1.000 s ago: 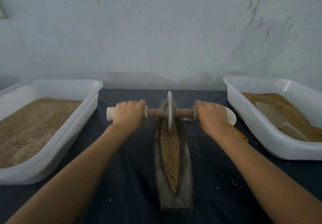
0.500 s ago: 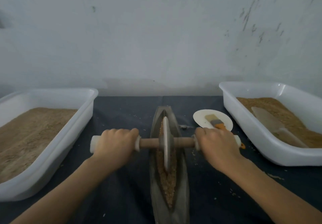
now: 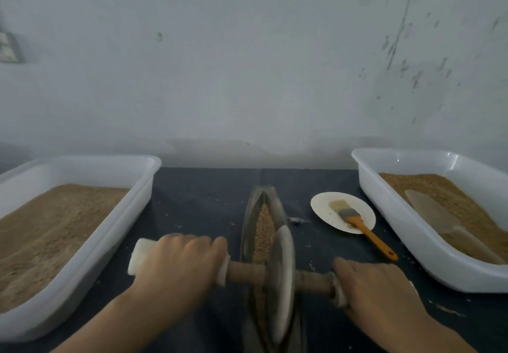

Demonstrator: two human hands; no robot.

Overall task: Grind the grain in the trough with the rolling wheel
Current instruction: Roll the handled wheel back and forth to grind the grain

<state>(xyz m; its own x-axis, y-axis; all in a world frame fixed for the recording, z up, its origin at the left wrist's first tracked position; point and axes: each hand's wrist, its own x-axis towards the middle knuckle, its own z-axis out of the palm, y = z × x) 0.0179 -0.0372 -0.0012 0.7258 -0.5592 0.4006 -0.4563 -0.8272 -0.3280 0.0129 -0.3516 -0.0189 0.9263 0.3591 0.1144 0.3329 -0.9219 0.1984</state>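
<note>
A narrow boat-shaped metal trough lies lengthwise on the dark cloth, with brown grain along its groove. The rolling wheel, a pale disc on a wooden axle, stands in the near part of the trough, tilted slightly. My left hand grips the white-wrapped left end of the axle. My right hand grips the right end. The near end of the trough is cut off by the frame's bottom edge.
A white tub of brown grain stands at the left. A second white tub at the right holds grain and a scoop. Between trough and right tub sits a round plate with an orange-handled brush. A wall rises behind.
Both hands have pulled the wheel along the trough toward me, from its far end to its near part. The plate and brush came into view behind it.
</note>
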